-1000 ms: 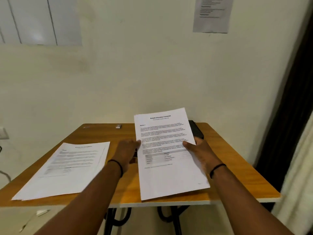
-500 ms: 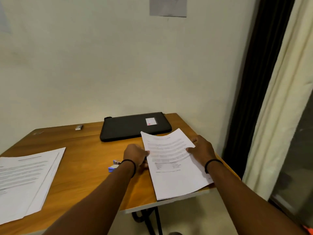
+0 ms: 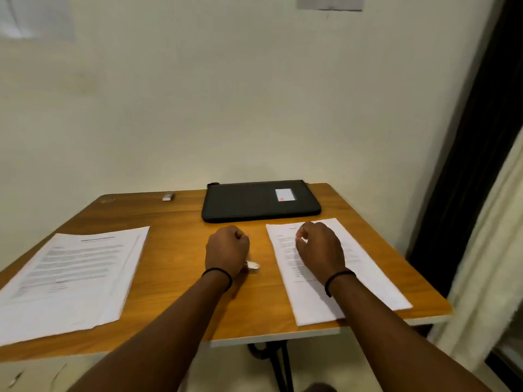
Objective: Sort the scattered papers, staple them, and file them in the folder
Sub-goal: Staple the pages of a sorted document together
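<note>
The biggest task thing is the stack of white papers (image 3: 70, 275) with small black print. It lies flat on the left side, and its sheets are not lined up, so some edges stick out. A second set of papers (image 3: 365, 267) lies flat on the right side, with its near corner sticking out past the front edge. The black folder (image 3: 260, 200) is closed and flat, with a small white label (image 3: 285, 194) on top that has a red dot. The stapler (image 3: 253, 267) is small and shiny, and only one end of it shows.

The surface (image 3: 181, 250) is brown wood with a pale front edge. It stands against a plain cream wall (image 3: 254, 94). A dark frame and a pale curtain (image 3: 486, 250) are on the right. A grey sheet (image 3: 329, 2) hangs high on the wall. A tiny silver box (image 3: 167, 197) sits near the back edge.

The left hand (image 3: 227, 251) is in the middle, between the two sets of papers. Its fingers are curled, and the stapler pokes out just beside its wrist; I cannot tell if it holds the stapler. The right hand (image 3: 318, 248) is over the top part of the right papers, with loosely curled fingers and nothing seen in them. The folder lies just beyond both hands.
</note>
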